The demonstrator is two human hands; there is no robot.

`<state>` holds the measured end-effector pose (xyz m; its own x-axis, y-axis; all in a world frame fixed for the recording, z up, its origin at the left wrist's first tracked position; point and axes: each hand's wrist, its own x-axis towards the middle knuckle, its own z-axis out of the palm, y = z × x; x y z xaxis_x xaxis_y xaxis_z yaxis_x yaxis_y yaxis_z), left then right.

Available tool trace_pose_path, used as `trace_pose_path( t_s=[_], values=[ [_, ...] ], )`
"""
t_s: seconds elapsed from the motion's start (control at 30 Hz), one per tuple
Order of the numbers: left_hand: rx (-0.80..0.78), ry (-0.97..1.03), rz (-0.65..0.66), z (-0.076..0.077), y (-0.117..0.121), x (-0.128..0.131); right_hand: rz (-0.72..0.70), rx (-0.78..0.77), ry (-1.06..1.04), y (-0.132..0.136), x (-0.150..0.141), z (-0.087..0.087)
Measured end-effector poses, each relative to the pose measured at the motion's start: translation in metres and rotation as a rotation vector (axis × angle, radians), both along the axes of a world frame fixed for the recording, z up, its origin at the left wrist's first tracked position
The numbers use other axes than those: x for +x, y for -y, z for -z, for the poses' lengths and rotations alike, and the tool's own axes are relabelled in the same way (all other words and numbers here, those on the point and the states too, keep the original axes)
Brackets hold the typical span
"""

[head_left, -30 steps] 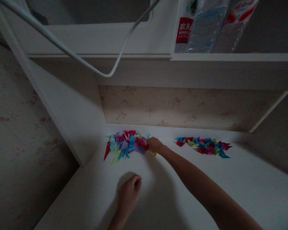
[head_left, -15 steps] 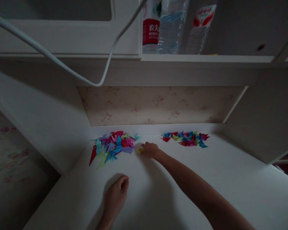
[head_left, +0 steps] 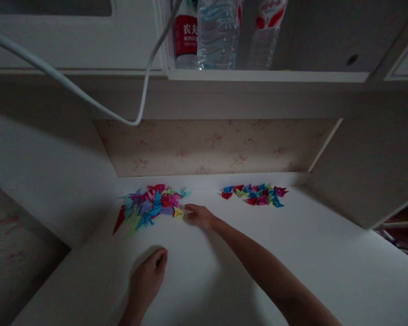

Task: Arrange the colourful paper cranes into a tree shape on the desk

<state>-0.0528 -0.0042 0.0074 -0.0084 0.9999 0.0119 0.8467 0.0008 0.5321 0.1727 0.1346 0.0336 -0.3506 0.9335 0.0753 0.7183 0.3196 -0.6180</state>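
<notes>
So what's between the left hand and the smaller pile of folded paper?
The right wrist crosses between the left hand and the smaller pile, as the head view shows.

Dim light falls on a white desk, shadowed toward the near side. Along the far side runs floral wallpaper beneath white cupboards, between plain side panels at left and right.

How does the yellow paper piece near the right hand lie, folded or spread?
Folded: the yellow paper piece shows pointed corners and an uneven, angular outline.
</notes>
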Motion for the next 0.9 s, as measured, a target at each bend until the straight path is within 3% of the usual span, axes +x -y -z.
trace_pose_path(
  t_s=[0.13,0.3,0.4,0.47,0.6,0.7,0.9],
  values=[
    [-0.028,-0.032,-0.028,-0.001,-0.002,0.002,0.277,0.103,0.015,0.0,0.08,0.007],
    [-0.041,-0.054,-0.046,-0.003,-0.005,0.005,0.66,0.255,0.116,0.017,0.199,-0.003],
    [-0.047,-0.053,-0.057,-0.002,-0.006,0.005,0.864,0.292,0.238,0.031,0.246,-0.003],
    [-0.043,-0.055,-0.06,-0.001,-0.006,0.005,0.944,0.238,0.335,0.037,0.264,0.005],
    [-0.05,-0.069,-0.085,-0.002,-0.005,0.007,0.923,0.1,0.392,0.034,0.271,0.025],
    [-0.055,-0.06,-0.097,-0.004,-0.005,0.008,0.895,0.066,0.401,0.018,0.267,0.032],
    [-0.061,-0.026,-0.102,-0.005,-0.007,0.01,0.818,0.03,0.494,-0.029,0.272,0.027]
  ],
)
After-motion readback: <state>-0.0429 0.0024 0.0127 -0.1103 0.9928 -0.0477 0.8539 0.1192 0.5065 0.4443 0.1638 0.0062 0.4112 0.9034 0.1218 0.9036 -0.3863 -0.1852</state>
